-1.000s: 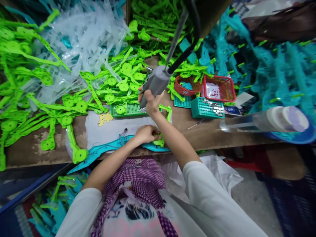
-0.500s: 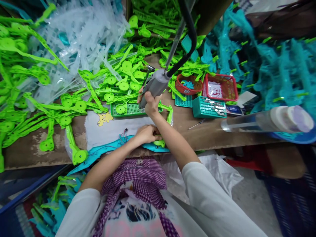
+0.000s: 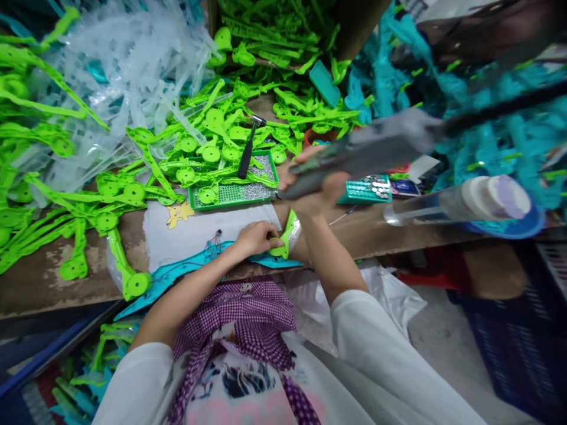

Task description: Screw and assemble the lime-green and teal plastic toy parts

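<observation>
My left hand [image 3: 254,238] presses on a long teal plastic part [image 3: 186,268] with a small green piece [image 3: 287,236] at its right end, lying across the front edge of the wooden bench [image 3: 44,268]. My right hand [image 3: 316,186] grips a grey powered screwdriver [image 3: 367,152], blurred and tilted almost level, its tip pointing left toward a green tray of screws [image 3: 234,190]. A black cable runs from the tool up to the right.
Heaps of bright green plastic parts [image 3: 133,189] and clear ones [image 3: 133,59] cover the bench's left and back. Teal parts [image 3: 487,118] pile at right. A black-handled hammer [image 3: 248,150] rests on the green tray. A teal screw basket [image 3: 367,189] and a clear tube [image 3: 460,203] lie at right.
My right hand has swung the screwdriver from upright over the green tray to the right and tipped it nearly level. My left hand stays on the teal part. The hammer has come into sight.
</observation>
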